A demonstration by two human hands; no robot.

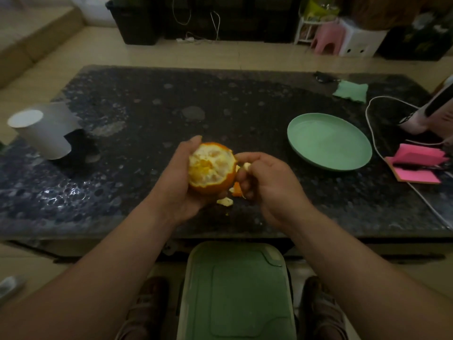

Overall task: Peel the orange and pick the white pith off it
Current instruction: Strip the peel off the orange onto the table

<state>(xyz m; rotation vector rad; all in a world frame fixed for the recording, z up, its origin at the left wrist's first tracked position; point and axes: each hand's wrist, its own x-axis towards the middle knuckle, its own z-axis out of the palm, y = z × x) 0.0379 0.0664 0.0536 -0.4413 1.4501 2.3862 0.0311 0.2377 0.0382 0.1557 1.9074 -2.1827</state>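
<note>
There's the left hand (179, 177) cupping the half-peeled orange (212, 168) just above the desk (147, 106), pithy face up, while the right hand (269, 182), close at its three o'clock, pinches a scrap of peel (246, 166) beside the unpeeled rim.

Your left hand (176, 185) holds the orange (212, 168) over the front middle of the bench (147, 99). Your right hand (272, 182) is just right of it, a peel piece (246, 165) in its fingers (247, 157). Peel scraps (225, 201) lie on the bench beneath. The plate (328, 143) sits to the right, a folded cloth (350, 90) behind it, and a roll of paper (41, 128) far left.
</note>
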